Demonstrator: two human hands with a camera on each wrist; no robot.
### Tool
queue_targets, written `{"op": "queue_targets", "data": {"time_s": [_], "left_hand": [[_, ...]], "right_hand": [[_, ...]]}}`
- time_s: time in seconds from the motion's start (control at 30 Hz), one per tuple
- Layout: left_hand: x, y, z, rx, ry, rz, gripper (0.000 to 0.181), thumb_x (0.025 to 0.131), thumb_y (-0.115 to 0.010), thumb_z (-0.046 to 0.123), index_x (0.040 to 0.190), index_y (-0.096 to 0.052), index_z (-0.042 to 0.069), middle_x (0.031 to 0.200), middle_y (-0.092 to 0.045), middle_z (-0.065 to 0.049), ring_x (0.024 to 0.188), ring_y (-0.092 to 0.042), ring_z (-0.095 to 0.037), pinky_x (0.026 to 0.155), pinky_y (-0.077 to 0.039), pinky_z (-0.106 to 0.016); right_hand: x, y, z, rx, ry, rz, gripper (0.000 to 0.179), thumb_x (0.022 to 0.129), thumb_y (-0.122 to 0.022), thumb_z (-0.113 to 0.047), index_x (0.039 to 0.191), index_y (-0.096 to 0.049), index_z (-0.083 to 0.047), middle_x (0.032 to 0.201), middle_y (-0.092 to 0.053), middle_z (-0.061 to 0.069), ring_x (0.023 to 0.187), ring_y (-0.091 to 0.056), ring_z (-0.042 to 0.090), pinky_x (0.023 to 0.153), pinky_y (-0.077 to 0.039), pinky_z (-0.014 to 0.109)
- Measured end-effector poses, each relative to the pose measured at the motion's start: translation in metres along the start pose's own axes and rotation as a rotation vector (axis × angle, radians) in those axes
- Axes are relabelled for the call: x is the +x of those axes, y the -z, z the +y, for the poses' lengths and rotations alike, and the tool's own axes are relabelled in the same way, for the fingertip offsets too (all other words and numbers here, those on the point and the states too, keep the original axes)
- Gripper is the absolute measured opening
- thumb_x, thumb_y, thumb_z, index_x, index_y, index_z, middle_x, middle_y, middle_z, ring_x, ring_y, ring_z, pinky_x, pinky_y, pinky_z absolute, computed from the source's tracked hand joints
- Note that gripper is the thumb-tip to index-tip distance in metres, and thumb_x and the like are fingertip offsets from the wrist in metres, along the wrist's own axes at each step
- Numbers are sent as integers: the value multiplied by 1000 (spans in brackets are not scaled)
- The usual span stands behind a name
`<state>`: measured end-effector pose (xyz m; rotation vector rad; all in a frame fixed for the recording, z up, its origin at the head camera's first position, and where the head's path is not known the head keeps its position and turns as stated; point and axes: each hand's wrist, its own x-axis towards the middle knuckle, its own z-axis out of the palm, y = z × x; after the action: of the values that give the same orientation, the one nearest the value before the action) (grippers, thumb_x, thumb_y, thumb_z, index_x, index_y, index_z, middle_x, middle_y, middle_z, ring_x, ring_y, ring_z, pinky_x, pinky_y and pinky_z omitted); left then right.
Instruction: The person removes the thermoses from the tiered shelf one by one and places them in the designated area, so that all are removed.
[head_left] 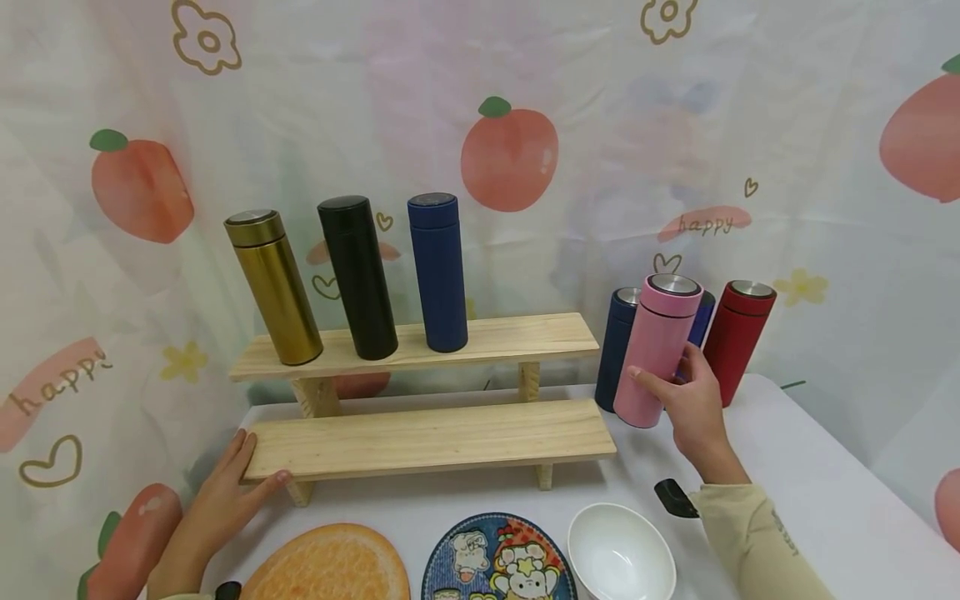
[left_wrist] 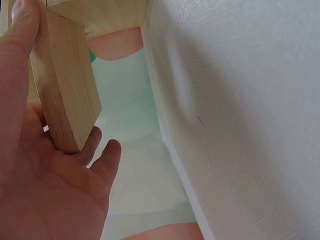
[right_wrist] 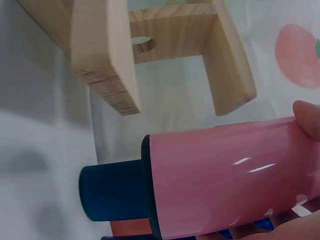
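Observation:
My right hand (head_left: 697, 408) grips a pink thermos bottle (head_left: 652, 358) with a steel-topped lid, thumb on one side and fingers round the other. In the right wrist view the pink bottle's dark base (right_wrist: 150, 187) points left, away from the hand. At the left end of the lower step of a two-tier wooden shelf (head_left: 435, 437), my left hand (head_left: 217, 500) holds the board, thumb at its front edge and fingers at the far corner. A gold bottle (head_left: 276, 292), a black bottle (head_left: 358, 279) and a blue bottle (head_left: 438, 275) stand on the upper step.
Beside the pink bottle are a dark blue bottle (head_left: 615, 350), a partly hidden blue bottle (head_left: 703, 317) and a red bottle (head_left: 742, 337). In front lie a round orange mat (head_left: 330, 567), a cartoon-printed round mat (head_left: 480, 583) and a white bowl (head_left: 622, 550). A patterned curtain (head_left: 600, 125) hangs behind.

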<state>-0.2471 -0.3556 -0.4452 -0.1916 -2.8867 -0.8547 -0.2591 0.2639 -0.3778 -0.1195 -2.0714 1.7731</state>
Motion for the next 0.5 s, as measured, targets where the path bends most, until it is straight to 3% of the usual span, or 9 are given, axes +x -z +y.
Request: {"op": "queue_targets", "data": {"time_s": [0.5], "left_hand": [[-3,2,3,-15,12,3,106,102,-72,50,165,-15,-13,170,-7,-39,151,-17,-65,112,-25,-78]], "right_hand": [[7,2,27,-47,-22,-44,88,103,-76,-19,170,-21,-7,164,-38,21,143,-40,39,116,-38,65]]}}
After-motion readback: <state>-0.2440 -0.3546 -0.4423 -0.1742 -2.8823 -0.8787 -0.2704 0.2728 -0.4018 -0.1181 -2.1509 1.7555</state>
